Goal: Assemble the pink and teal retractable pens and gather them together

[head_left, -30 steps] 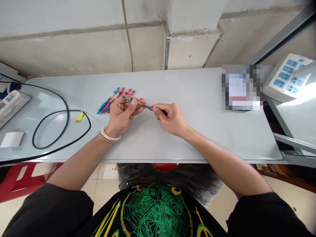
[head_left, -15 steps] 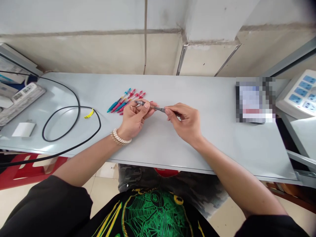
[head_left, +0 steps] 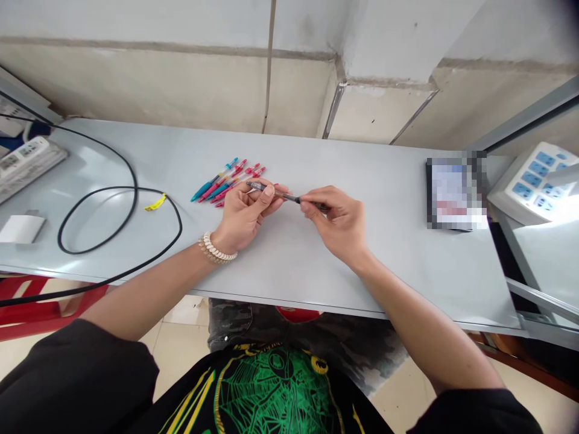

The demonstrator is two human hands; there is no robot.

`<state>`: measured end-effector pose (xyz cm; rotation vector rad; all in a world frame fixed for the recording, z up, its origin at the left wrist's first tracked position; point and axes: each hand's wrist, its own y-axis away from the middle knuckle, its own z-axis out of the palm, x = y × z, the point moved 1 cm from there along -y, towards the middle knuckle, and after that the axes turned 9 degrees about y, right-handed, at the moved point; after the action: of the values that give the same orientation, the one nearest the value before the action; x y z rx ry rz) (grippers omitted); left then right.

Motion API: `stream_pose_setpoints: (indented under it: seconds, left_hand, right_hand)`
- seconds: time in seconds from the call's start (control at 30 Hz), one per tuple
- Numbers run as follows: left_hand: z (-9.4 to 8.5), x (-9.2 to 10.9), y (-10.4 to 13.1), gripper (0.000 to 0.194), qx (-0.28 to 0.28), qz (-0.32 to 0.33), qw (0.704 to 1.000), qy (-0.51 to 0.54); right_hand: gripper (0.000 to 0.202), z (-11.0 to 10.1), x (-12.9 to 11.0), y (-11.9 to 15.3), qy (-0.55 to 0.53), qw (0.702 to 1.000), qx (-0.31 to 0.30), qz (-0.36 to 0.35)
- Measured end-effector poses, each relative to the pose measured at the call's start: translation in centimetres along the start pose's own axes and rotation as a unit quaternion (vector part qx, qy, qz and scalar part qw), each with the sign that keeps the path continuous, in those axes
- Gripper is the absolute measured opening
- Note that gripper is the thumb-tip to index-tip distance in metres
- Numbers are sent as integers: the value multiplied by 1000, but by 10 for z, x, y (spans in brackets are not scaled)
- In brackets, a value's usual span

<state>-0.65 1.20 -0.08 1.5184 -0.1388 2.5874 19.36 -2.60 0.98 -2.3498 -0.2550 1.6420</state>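
A dark, slim pen (head_left: 289,196) lies level between my two hands above the middle of the table. My left hand (head_left: 246,216) is closed on its left part, thumb on top, palm partly turned up. The fingertips of my right hand (head_left: 337,220) pinch the pen's right part, and those fingers hide its right end in part. Just behind and left of my left hand, several pens (head_left: 212,185) with blue and pink parts lie side by side at a slant on the grey table (head_left: 289,259). My left hand covers the near ends of some.
A black cable (head_left: 175,238) with a yellow tag (head_left: 156,202) loops over the table's left side. Near it are a white adapter (head_left: 22,229) and a power strip (head_left: 31,166). On the right are a blurred, dark-edged object (head_left: 452,191) and a white socket block (head_left: 531,184).
The view has shifted and tilted slightly. Both hands keep their hold on the dark pen, and my right fingers now sit slightly closer to my left hand.
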Motion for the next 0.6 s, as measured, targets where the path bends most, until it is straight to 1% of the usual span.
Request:
stream_pose_setpoints:
  seconds: [0.07, 0.13, 0.17, 0.2, 0.3, 0.33, 0.4, 0.43, 0.53, 0.6]
  left_hand:
    - [0, 0, 0, 41, -3, -2, 1000, -4]
    - [0, 1, 0, 41, -6, -5, 1000, -6]
    - [0, 1, 0, 40, -7, -5, 1000, -7]
    - [0, 1, 0, 40, -7, -6, 1000, -8]
    - [1, 2, 1, 43, 0, -6, 1000, -6]
    - [1, 2, 1, 44, 2, -8, 1000, -6]
    - [2, 2, 2, 46, 5, -11, 1000, -2]
    - [3, 2, 2, 47, 5, -13, 1000, 1]
    - [3, 2, 3, 45, 5, -20, 1000, 14]
    - [2, 3, 2, 42, 23, -26, 999, 21]
  right_hand:
    - [17, 0, 0, 0, 9, 1000, 6, -24]
    - [25, 1, 1, 0, -4, 1000, -9, -8]
    - [25, 1, 2, 1, -8, 1000, -18, 2]
    - [20, 1, 2, 1, -5, 1000, -20, -1]
    - [10, 1, 2, 1, 34, 998, -3, -59]
    - [15, 1, 2, 2, 43, 997, 3, -71]
    - [33, 2, 3, 2, 43, 996, -3, -73]
    - [35, 3, 4, 2, 39, 997, -12, -71]
    - [24, 5, 8, 2, 55, 993, -27, -99]
    - [25, 5, 10, 2, 96, 985, -7, -141]
